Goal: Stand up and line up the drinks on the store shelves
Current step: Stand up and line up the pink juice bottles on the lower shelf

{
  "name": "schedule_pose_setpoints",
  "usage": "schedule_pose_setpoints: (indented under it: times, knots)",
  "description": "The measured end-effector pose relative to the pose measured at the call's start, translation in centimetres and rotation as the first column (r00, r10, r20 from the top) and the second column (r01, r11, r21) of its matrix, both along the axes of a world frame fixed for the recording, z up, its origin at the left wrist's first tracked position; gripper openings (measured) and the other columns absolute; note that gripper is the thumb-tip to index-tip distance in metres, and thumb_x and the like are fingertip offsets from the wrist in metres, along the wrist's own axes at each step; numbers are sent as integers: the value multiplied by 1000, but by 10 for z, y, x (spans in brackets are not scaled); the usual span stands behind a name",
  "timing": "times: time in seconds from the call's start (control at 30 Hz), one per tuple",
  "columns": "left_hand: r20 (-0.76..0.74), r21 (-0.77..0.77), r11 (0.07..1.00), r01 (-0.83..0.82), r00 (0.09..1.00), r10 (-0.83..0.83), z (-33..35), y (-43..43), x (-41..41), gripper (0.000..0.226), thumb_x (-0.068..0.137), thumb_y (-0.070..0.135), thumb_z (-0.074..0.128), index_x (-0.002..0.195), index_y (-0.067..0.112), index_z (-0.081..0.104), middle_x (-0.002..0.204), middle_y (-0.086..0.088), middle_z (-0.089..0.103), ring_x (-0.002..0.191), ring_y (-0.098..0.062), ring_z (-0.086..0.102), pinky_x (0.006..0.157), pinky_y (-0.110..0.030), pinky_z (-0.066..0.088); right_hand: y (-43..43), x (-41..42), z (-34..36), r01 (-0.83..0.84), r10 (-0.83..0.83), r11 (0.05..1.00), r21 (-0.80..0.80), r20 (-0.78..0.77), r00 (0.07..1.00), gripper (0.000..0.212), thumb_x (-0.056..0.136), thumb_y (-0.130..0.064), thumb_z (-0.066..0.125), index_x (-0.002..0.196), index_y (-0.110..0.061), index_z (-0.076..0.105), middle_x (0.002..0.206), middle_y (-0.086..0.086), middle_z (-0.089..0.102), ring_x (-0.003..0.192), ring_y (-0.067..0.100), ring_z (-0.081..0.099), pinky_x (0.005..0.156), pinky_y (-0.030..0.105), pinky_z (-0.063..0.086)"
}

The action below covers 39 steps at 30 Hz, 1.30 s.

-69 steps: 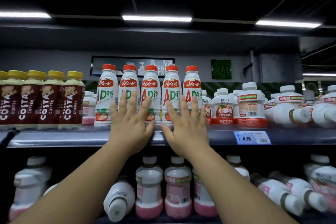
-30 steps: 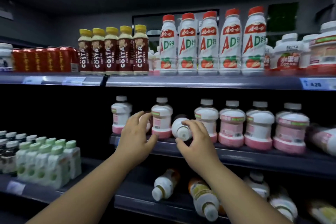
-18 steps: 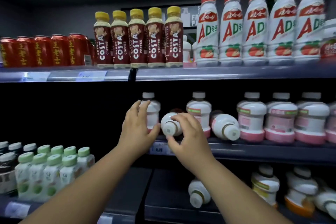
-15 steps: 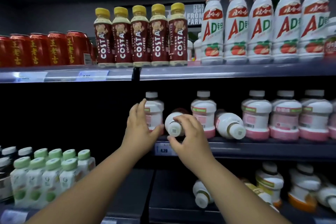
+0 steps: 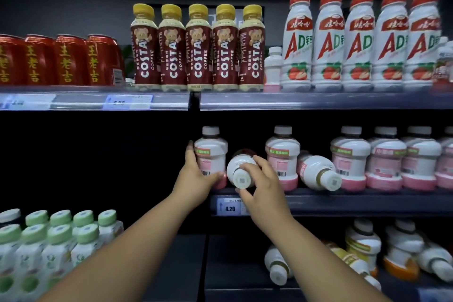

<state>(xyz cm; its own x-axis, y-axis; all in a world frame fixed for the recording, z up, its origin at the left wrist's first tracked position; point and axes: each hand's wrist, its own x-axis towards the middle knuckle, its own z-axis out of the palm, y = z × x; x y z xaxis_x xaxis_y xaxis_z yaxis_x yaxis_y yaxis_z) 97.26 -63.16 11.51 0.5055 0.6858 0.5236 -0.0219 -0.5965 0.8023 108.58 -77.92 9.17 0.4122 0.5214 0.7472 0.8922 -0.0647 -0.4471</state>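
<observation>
Bare left hand (image 5: 196, 180) and right hand (image 5: 266, 190), both forearms bare throughout

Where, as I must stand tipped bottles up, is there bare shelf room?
Bare: the lower shelf between the green-capped bottles and a tipped white bottle. Crowded: the middle shelf, where the right hand grips a lying bottle between the upright bottle in the left hand and another; a second lying bottle and the pink-based row fill the rest.

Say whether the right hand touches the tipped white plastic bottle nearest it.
Touching. Head view: the right hand curls its fingers round the tipped white plastic bottle.
</observation>
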Motion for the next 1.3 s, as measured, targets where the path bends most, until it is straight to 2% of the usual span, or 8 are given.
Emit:
schedule_pose_setpoints:
  times: [0.17,0.37,0.53,0.67,0.77,0.87,1.1,1.3]
  knots:
    - [16,21,999,45,999,-46,1,9,-7,115,58,37,85,152,28,19,129,8,59,114,-9,61,105,-39,47,-1,-7,12,-44,44,999,10,-49,998,46,84,-23,78,127,-22,63,153,-4,36,138,14,35,108,19,25]
    - [65,17,989,145,987,-146,4,13,-13,103,66,13,89,148,23,27,126,13,58,110,5,59,100,-26,47,6,-14,52,-137,157,980,145,-130,979,42,80,-23,82,118,-21,66,132,-11,44,116,-3,38,94,0,21]
    - [38,-41,975,217,976,-215,4,27,-20,107,54,30,84,145,31,28,128,12,59,112,1,61,95,-25,48,22,-3,82,-107,205,958,265,-380,902,30,82,-41,77,106,-27,63,106,-7,63,98,8,61,91,28,46]
    - [25,-71,975,210,978,-209,3,29,-19,98,47,37,89,133,32,41,121,7,65,106,-5,66,89,-26,53,31,-2,79,-93,123,992,86,-493,861,75,72,-60,75,131,-20,50,119,-4,64,109,19,62,96,39,50]
    - [41,-45,990,132,991,-130,-1,28,-15,102,42,45,92,131,24,48,116,6,68,103,-7,68,92,-37,56,30,-4,54,-52,13,995,-83,-413,911,103,65,-47,79,149,-27,24,141,3,50,124,24,52,104,36,44]
    - [52,-60,994,88,995,-85,-1,29,-14,105,42,47,91,133,20,47,114,4,68,103,-9,67,92,-36,55,20,2,41,-42,17,997,-61,-367,930,99,77,-28,80,153,-25,17,149,2,41,133,20,43,100,22,32]
    - [21,-130,978,160,987,-159,-3,18,0,72,56,29,85,118,25,50,110,2,69,101,-13,69,88,-33,56,4,25,41,-67,33,994,-86,-354,935,101,77,-25,80,154,-29,14,145,-3,45,130,18,47,104,27,37]
    - [10,-98,990,100,995,-99,-5,14,0,78,48,38,95,115,22,57,103,4,72,92,-9,71,83,-32,57,18,14,35,9,-25,999,-47,-352,936,126,51,-53,92,150,-28,18,146,2,47,129,22,50,107,37,43]
